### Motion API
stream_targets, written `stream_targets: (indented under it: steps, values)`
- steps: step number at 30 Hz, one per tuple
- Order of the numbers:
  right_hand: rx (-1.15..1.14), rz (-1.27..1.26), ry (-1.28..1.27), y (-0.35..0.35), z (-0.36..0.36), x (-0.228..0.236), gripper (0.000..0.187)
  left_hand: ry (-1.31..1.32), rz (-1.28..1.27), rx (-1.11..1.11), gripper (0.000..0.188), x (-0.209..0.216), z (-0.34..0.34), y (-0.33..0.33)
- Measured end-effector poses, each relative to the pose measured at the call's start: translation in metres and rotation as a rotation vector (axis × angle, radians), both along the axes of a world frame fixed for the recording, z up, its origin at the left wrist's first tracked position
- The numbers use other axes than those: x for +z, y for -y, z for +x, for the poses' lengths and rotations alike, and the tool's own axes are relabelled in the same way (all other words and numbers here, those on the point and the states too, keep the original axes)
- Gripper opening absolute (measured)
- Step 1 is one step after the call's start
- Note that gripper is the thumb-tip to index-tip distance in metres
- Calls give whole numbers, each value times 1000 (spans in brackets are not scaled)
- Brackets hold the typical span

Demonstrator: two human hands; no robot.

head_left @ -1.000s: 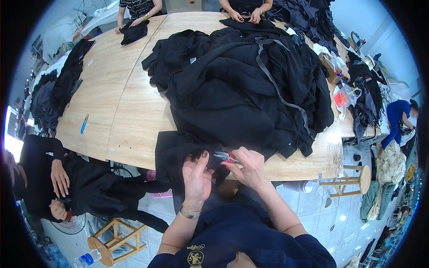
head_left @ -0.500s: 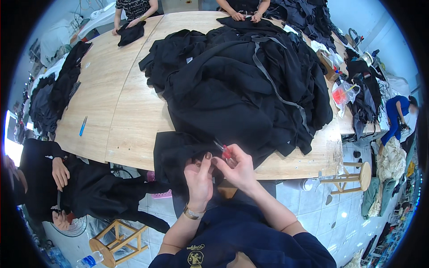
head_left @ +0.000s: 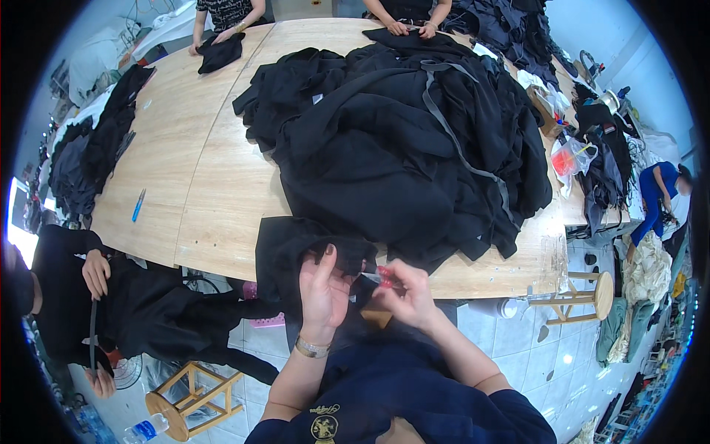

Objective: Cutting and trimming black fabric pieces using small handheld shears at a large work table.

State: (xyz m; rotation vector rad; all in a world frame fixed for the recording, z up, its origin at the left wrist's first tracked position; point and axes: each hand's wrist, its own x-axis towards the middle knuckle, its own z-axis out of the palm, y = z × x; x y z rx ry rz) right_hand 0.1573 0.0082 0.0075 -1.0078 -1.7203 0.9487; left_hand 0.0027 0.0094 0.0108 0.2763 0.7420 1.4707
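Note:
A black garment [head_left: 277, 248] hangs over the near edge of the table, in front of me. My left hand [head_left: 324, 292] has its thumb raised and its other fingers at the garment's edge, holding the cloth; some fingertips are hidden in the black fabric. Close beside it, my right hand [head_left: 408, 292] is closed around small red-handled thread snips [head_left: 384, 276]. Their pale metal tips point left, at the cloth by my left fingers. A large heap of black garments [head_left: 362, 155] lies just beyond both hands.
On the wooden table [head_left: 222, 174] lie a blue-handled cutting tool [head_left: 138, 206] at left and a grey strip [head_left: 458, 140] across the heap. Co-workers handle black cloth at the far edge and near left. Wooden stools [head_left: 605, 294] stand at both sides; a red drink bag [head_left: 566, 160] sits right.
My right hand has lowered and turned the snips, so their tips now point left instead of up-left. My left thumb has lifted away from the right fingers. The left co-worker's hand with a strip moved down.

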Motion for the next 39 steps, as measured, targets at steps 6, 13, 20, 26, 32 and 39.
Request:
stream_targets:
  steps: [6,13,20,26,32,39]
  values:
    - [-178,214,277,-11,2,-8,22,51,16,-16,13,-1,0,2]
    - [-228,-63,-43,-11,-5,-11,19,0,43,-9,16,3,6,3]
    - [-226,-118,-148,-13,-28,1,15,-180,99,111,25,-12,20,9]
    - [75,-254,-113,-7,-8,3,10,-215,132,96,24,-18,9,8]
    - [-30,-131,-126,-15,3,-1,19,-60,24,68,23,-1,5,2]
    - [-128,319,385,-22,7,-2,28,-57,20,74,25,2,5,4]
